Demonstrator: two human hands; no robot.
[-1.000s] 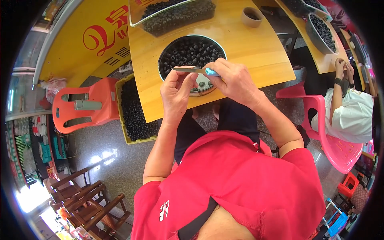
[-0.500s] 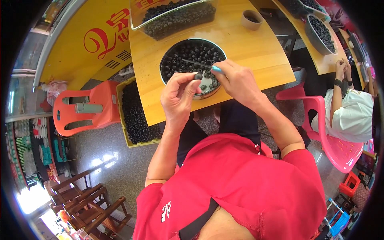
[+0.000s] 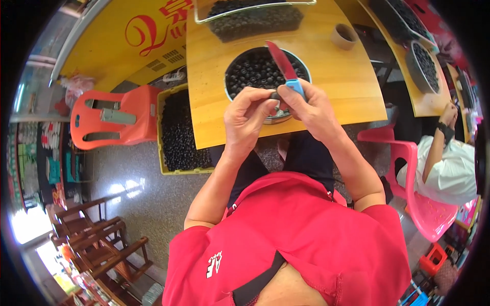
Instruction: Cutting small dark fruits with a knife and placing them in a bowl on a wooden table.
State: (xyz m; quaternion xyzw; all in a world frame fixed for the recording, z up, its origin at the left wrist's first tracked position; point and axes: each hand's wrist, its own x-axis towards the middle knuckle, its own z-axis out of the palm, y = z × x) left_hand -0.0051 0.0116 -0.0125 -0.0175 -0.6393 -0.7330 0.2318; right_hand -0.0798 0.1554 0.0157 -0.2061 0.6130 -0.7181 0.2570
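Before me, near the table's front edge, a round pan holds many small dark round fruits; their exact kind is unclear. Over its near rim my left hand pinches one dark round fruit, partly hidden by fingertips. My right hand is closed around the light-blue handle of a small knife, its reddish-looking blade pointing up and away over the pan. The right thumb and fingers meet the left fingertips at the fruit.
A clear bin of the same fruits and a roll of tape stand farther back on the wooden table. To the left are a yellow crate of dark pieces and an orange chair. Another person sits at right.
The knife has swung from lying low over the pan to pointing up and away. My right hand has come in against the left at the fruit. The whole view has shifted slightly.
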